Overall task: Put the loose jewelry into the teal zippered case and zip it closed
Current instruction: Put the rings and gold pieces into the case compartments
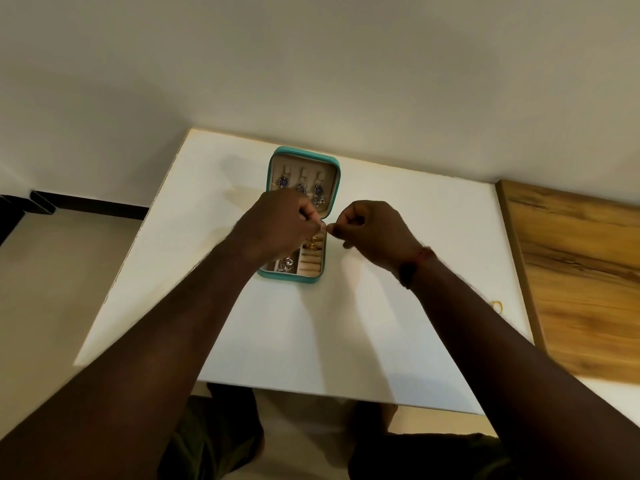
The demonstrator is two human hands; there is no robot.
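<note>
A: Entry, head view. Where is the case?

B: The teal rectangular zippered case (291,278) lies open flat at the far middle of the white bench (398,323). Its lid half is farther from the person and near the far edge. Three dangling blue-stone earrings (318,194) hang in the lid. Cream ring rolls (310,263) and some gold and silver pieces sit in the near half.

A: Grip state?

B: The left hand (277,223) is over the case's middle with its fingers curled. The right hand (375,233) is just off the case's right rim, also curled. Both grips are closed to a pinch, fingertips meeting on a small pale item (324,227), too blurred to name.

A: Loose pieces?

B: One small gold ring (497,306) lies near the bench's right edge, beside a brown wood-grain board (575,271) and well apart from the case.

A: Room?

B: Bare bench surface left, right and on the near side of the case.
</note>
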